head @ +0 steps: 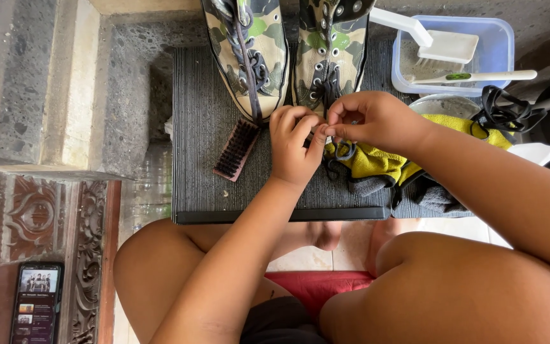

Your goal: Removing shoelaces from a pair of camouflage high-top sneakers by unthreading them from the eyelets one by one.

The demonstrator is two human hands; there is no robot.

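Left hand (295, 143) and right hand (367, 121) met fingertip to fingertip, pinched shut on dark shoelace (338, 151) before camouflage sneakers (288, 51) on grey mat (202, 127). Clear plastic tub (501, 44) held white brush (437, 43); toothbrush (479, 76) lay across rim.

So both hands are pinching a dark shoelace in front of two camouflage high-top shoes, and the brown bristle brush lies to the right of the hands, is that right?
Not quite: in the head view the brown bristle brush lies left of the left hand and right hand. The rest holds: both pinch the dark shoelace before the camouflage high-top shoes.
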